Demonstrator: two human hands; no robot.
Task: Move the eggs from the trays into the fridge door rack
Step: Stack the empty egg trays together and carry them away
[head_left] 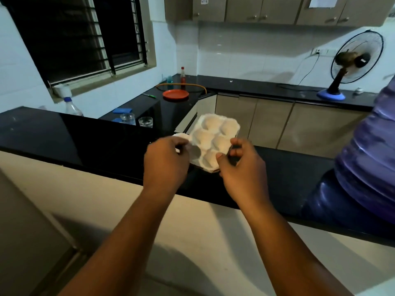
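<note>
I had both hands, left hand (165, 159) and right hand (240, 165), pinching the egg tray (210, 138) edges, probably best kept level and steady.

A home kitchen at night.

Black stone counters (64, 133) run in an L under white wall tiles (245, 52), with beige cupboards (267, 9) above and below, a barred window (81, 37), drinking glasses (145, 122), a sauce bottle (183, 78), an orange plate (175, 94) and a table fan (354, 60).
</note>
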